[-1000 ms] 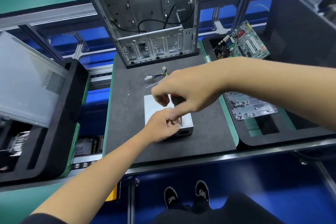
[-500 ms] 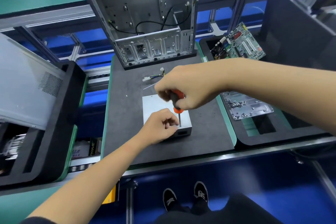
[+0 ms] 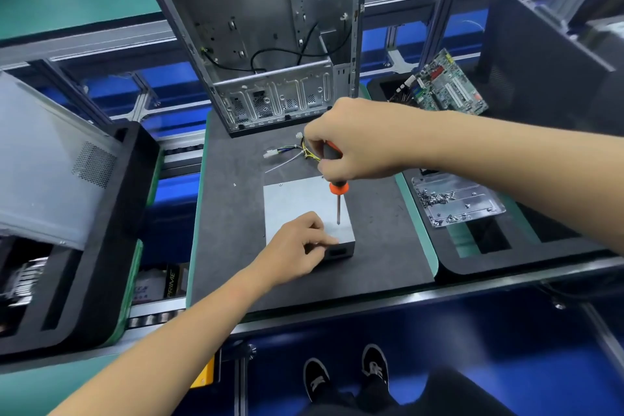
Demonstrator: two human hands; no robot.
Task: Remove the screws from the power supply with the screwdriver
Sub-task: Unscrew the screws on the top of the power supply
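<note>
The power supply (image 3: 297, 201), a flat silver metal box, lies on the dark grey work mat (image 3: 229, 219) in front of me. My right hand (image 3: 358, 142) grips the black and orange handle of the screwdriver (image 3: 337, 194), whose shaft points down with its tip above the box's near right top. My left hand (image 3: 297, 246) rests on the box's near left corner with fingers curled, fingertips pinched together at the front edge; whether a screw is between them is hidden. A bundle of coloured wires (image 3: 300, 150) trails from the box's far side.
An open computer case (image 3: 263, 37) stands upright at the back of the mat. A metal tray with several loose screws (image 3: 452, 199) sits to the right, with a green circuit board (image 3: 445, 84) behind it. A grey case panel (image 3: 44, 159) leans in a black holder at left.
My right hand has lifted the screwdriver up and away from the near edge of the box. My left hand has slid toward the front edge with fingers pinched.
</note>
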